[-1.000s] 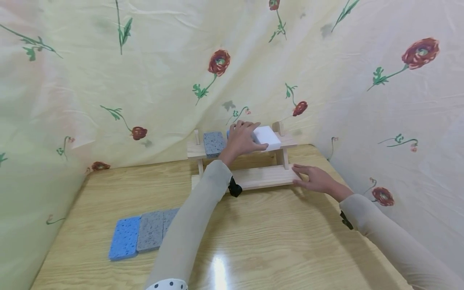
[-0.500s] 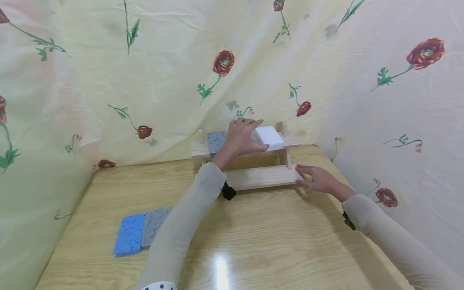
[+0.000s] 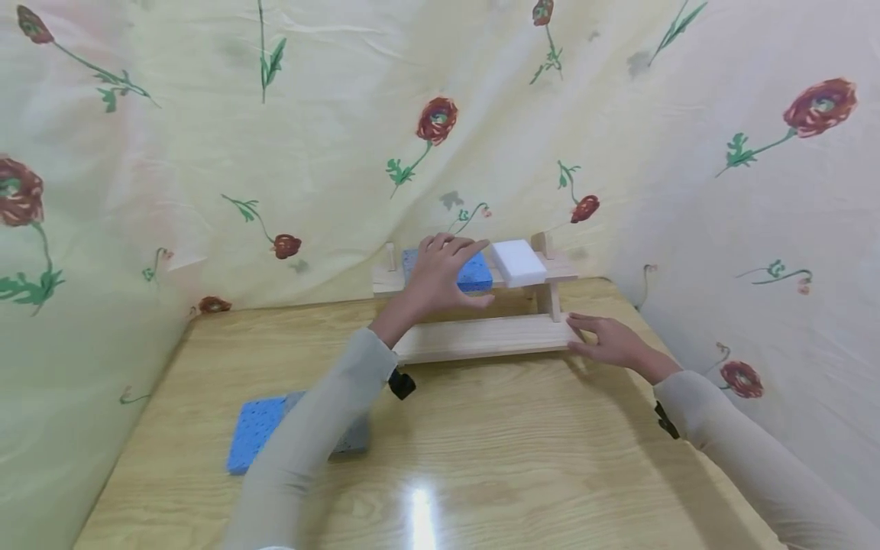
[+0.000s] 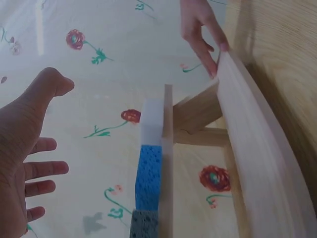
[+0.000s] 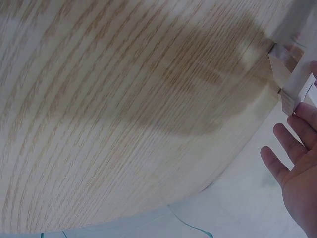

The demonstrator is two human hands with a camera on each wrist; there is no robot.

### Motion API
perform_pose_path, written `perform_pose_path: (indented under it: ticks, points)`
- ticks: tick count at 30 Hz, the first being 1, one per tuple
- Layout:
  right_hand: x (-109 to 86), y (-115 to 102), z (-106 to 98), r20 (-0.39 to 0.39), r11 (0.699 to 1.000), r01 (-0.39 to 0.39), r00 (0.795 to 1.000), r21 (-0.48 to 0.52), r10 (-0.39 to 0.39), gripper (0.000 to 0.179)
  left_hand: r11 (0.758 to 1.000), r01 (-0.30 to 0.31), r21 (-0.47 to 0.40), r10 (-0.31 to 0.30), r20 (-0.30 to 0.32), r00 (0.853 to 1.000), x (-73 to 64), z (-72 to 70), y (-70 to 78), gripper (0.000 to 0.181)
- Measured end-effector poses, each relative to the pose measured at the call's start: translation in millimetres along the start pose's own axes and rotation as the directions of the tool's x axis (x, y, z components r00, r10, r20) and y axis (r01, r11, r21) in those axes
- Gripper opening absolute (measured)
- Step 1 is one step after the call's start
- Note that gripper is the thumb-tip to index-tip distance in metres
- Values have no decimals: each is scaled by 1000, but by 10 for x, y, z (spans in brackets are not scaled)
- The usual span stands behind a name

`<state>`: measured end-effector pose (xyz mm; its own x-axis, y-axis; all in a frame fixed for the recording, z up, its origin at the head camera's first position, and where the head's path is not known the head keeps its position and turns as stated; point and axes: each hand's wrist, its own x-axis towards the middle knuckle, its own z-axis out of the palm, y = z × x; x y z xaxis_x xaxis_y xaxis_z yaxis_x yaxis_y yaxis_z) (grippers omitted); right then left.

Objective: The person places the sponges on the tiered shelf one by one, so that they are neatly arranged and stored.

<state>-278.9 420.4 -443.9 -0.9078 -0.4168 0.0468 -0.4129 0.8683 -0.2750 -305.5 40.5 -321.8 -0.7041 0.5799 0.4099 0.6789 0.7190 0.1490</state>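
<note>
A two-tier wooden rack (image 3: 495,334) stands near the back wall. On its upper board lie a white sponge (image 3: 519,263) at the right, a blue sponge (image 3: 476,275) beside it, and a speckled grey sponge (image 3: 409,261) farther left, partly covered by my left hand (image 3: 436,279). That hand hovers before the upper board with fingers and thumb spread, holding nothing; the left wrist view shows a gap between it and the sponges. My right hand (image 3: 606,341) holds the right end of the lower board between thumb and fingers.
On the wooden table (image 3: 509,451), at front left, lie another blue sponge (image 3: 254,433) and grey sponges (image 3: 354,437), partly hidden by my left sleeve (image 3: 309,435). Flowered fabric (image 3: 330,153) hangs behind and at both sides.
My left hand has come away from the white sponge, moving left and toward me, which uncovers the blue sponge. The white sponge stays on the upper board. My right hand keeps its place.
</note>
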Motion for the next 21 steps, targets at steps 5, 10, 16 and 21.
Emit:
perform_pose_path:
  ticks: [5,10,16,21]
  points:
    - [-9,-3,10,-10,1000,8,1000,-6,-8,62,1000,-25,17,25,-16,1000,-241,9,-127,92]
    - [-4,-15,25,-3,1000,6,1000,-2,-6,62,998,-45,47,47,-37,998,-508,10,-286,93]
    - [9,-20,13,6,1000,1,1000,-23,-1,62,999,-38,31,39,-43,998,-815,34,-522,91]
    - [22,-28,-30,11,1000,-9,1000,-16,9,63,999,-37,4,37,-41,998,-1051,56,-697,92]
